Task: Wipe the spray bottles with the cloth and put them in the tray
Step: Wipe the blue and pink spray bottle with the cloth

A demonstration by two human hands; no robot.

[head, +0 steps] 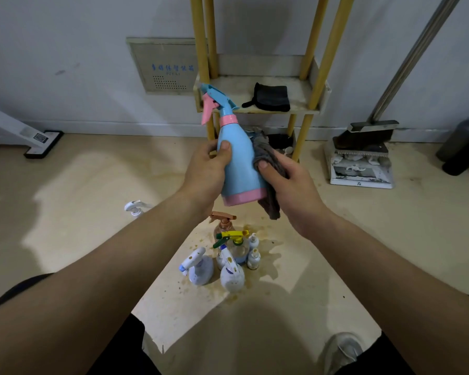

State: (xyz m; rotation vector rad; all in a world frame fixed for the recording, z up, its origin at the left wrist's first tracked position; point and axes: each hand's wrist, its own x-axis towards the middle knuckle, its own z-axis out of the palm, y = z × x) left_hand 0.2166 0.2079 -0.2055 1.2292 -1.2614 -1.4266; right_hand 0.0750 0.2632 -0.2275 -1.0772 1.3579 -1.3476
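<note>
From the head camera, my left hand (209,169) holds a light-blue plastic spray bottle (238,163) in the air, tilted with its nozzle up and to the left. It has a blue spray head, a pink trigger, a pink collar at the neck and a pink band round the base. My left fingers (207,148) curl round its body, the thumb lying across the front. My right hand (290,185) grips a crumpled grey cloth (267,151) and presses it against the bottle's right side, thumb on top, with a tail of cloth hanging below the base.

The bottle is in front of the cream tray (236,86) of a yellow-poled rack (325,63), not in it. A folded dark cloth (271,97) lies in that tray.

Below my arms, a cluster of stained spray bottles (228,255) stands close together on the beige floor (92,190), amid brown spatter.

A grey wall panel (171,67) carries blue characters, too blurred for me to read.
</note>
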